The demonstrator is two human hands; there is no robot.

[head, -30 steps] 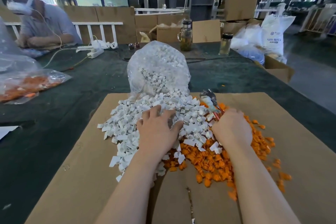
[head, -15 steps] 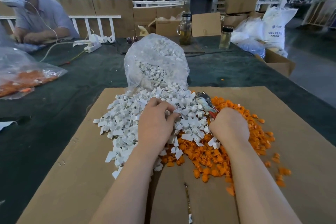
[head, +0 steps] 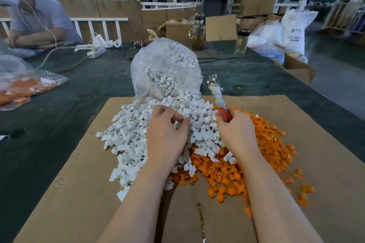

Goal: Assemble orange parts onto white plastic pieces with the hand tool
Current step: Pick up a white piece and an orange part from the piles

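Note:
A heap of small white plastic pieces [head: 134, 134] spills from a clear bag [head: 167, 69] onto a cardboard sheet [head: 79, 193]. To its right lies a heap of small orange parts [head: 262, 150]. My left hand [head: 166, 134] hovers over the white heap, its thumb and fingertips pinching a white piece. My right hand [head: 235, 134] grips the red handle of the hand tool [head: 217, 92], whose wrapped metal end points up and away from me.
The cardboard lies on a dark green table [head: 59, 108]. A bag of orange parts [head: 23, 87] sits at the left. Two glass bottles [head: 198, 33], a power strip [head: 96, 52] and cardboard boxes stand at the back. A person [head: 33, 19] sits at the far left.
My right hand has lifted the hand tool out of the heap and tilted it upright. My left hand's fingers have curled from flat on the white pieces into a pinch.

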